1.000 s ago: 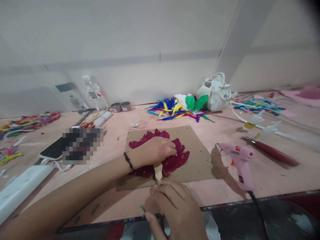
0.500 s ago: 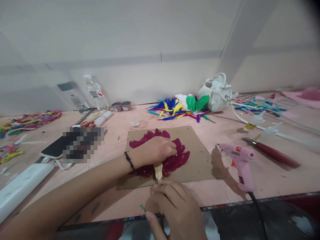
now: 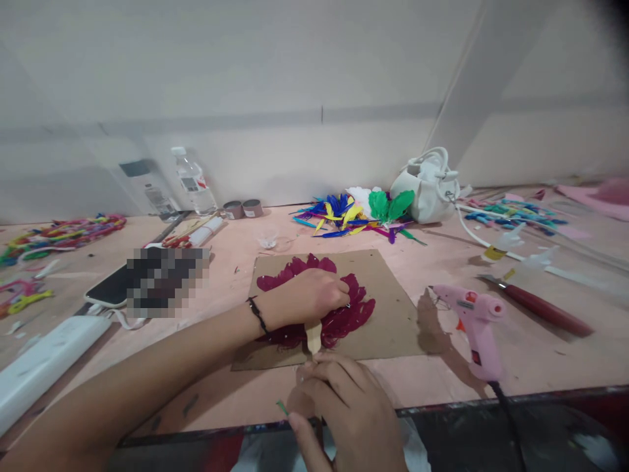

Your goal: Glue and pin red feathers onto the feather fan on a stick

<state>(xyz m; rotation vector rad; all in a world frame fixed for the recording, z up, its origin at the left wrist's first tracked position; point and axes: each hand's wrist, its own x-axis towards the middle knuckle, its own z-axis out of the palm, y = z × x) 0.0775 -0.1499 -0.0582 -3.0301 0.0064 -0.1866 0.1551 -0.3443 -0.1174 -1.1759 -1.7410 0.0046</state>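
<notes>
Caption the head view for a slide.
Left hand over crimson petal shapes on cardboard, right hand by a pale stick.

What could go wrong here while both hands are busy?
The cord of the pink glue gun runs over the table's near edge; a snag might pull it off.

The red-handled knife lies with its blade bare, so a rightward reach could risk a cut.

The left hand rests over dark red petal-like pieces; pressure may crush or shift them.
</notes>
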